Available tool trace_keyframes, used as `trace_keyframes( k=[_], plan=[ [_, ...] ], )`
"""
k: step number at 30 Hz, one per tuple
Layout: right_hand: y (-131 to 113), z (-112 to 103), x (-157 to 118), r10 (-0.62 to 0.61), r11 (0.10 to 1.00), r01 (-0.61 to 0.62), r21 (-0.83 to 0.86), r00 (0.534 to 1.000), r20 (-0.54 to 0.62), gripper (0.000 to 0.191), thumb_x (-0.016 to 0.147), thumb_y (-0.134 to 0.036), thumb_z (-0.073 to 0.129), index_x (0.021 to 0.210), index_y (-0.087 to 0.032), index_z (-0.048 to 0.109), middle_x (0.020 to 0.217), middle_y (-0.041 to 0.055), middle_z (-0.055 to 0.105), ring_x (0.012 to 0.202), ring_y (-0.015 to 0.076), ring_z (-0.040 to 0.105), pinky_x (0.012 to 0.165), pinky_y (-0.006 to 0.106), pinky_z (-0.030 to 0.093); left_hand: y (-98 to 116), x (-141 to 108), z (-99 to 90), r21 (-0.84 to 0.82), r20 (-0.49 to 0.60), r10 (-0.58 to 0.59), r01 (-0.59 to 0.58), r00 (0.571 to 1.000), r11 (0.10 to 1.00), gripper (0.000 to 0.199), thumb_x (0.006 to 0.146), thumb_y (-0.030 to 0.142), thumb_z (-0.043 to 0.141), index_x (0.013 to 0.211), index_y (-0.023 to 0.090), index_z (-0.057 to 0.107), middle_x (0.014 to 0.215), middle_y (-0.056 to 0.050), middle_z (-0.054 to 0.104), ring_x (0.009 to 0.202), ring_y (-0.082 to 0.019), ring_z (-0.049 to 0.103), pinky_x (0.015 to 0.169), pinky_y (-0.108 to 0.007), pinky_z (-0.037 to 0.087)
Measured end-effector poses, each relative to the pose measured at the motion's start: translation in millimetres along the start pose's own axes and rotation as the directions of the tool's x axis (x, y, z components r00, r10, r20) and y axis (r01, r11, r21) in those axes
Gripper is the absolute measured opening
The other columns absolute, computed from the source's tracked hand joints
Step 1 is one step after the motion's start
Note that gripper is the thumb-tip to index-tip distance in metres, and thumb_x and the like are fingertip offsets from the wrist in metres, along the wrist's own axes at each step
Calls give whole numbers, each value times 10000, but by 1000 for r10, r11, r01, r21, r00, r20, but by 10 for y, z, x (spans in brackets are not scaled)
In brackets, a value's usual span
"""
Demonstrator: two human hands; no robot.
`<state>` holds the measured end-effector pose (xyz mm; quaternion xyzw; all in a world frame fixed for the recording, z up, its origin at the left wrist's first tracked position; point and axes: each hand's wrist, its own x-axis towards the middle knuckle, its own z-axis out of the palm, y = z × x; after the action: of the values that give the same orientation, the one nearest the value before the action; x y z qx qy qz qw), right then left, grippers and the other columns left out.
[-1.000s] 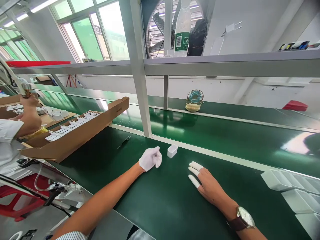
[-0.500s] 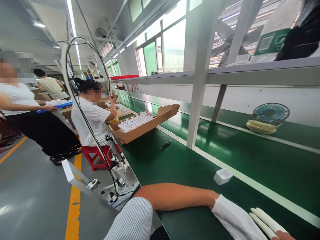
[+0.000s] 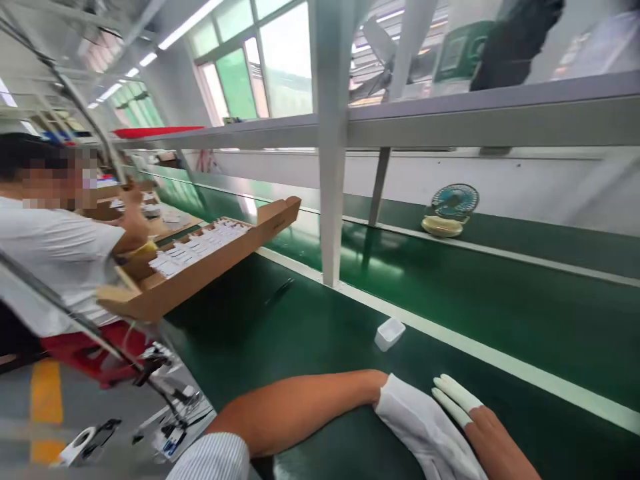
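Note:
My left hand [image 3: 423,423] wears a white glove and lies low at the lower right, above the green worktop [image 3: 320,333]. Its fingers run past the bottom edge, so how they are bent is hidden. Against it is my right hand [image 3: 493,427], with pale finger covers on two fingers stretched out side by side. The rest of that hand is partly out of frame, and I make out no object in it. A small white plastic box [image 3: 389,333] stands on the worktop beyond both hands.
A cardboard tray [image 3: 200,283] of white parts stands at the left, near a seated co-worker [image 3: 55,253]. A dark pen-like item [image 3: 280,290] lies on the worktop. A metal post [image 3: 330,200] carries a shelf. A small fan [image 3: 454,202] stands farther back.
The view has turned right and closer to the bench, so the co-worker and tray appear farther left. Both hands show more fully and still lie together.

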<state>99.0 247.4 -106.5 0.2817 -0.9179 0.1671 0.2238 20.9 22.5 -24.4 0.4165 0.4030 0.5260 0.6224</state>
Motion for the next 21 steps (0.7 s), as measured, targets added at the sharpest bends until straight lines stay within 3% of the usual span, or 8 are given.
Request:
trace_keyframes(
  k=[4, 6, 11, 16, 21],
  plan=[
    [-307, -230, 282, 66, 995, -61, -74, 995, 71, 306, 957, -170, 489, 1206, -195, 665, 1156, 155, 683, 1142, 298, 637, 971, 480, 569, -132, 210, -208, -125, 274, -62, 99, 960, 987, 610, 788, 607, 730, 1123, 98, 695, 962, -144, 712, 887, -334, 750, 758, -500, 592],
    [-387, -332, 420, 70, 996, -65, -59, 993, 94, 413, 966, -167, 493, 1371, -149, 570, 1329, 189, 622, 1313, 314, 546, 1080, 513, 508, -138, 216, -242, -277, 214, -110, 168, 971, 946, 586, 747, 540, 791, 1138, 118, 682, 981, -140, 711, 873, -321, 752, 788, -507, 576],
    [-435, -500, 551, 129, 992, -128, -15, 985, 118, 421, 1011, -179, 471, 1425, -110, 508, 1387, 212, 595, 1400, 317, 478, 1132, 530, 465, 1, 70, -207, -308, 50, -201, 206, 978, 929, 519, 796, 460, 797, 1172, 115, 704, 1015, -164, 730, 919, -265, 742, 856, -441, 547],
    [-418, -509, 538, 163, 986, -167, 19, 977, 139, 440, 1003, -191, 507, 1438, -123, 498, 1412, 191, 588, 1419, 298, 459, 1197, 509, 390, 114, 52, -228, -179, -11, -266, 260, 964, 949, 559, 835, 530, 760, 1221, 127, 719, 1137, -209, 734, 970, -267, 735, 866, -397, 553],
    [-407, -491, 544, 186, 981, -192, 25, 970, 156, 436, 995, -173, 505, 1427, -116, 508, 1423, 187, 578, 1418, 296, 454, 1204, 488, 377, 232, 66, -257, 5, -44, -242, 242, 969, 970, 557, 867, 569, 709, 1229, 147, 730, 1172, -186, 736, 1080, -293, 702, 1003, -473, 514]
  ],
)
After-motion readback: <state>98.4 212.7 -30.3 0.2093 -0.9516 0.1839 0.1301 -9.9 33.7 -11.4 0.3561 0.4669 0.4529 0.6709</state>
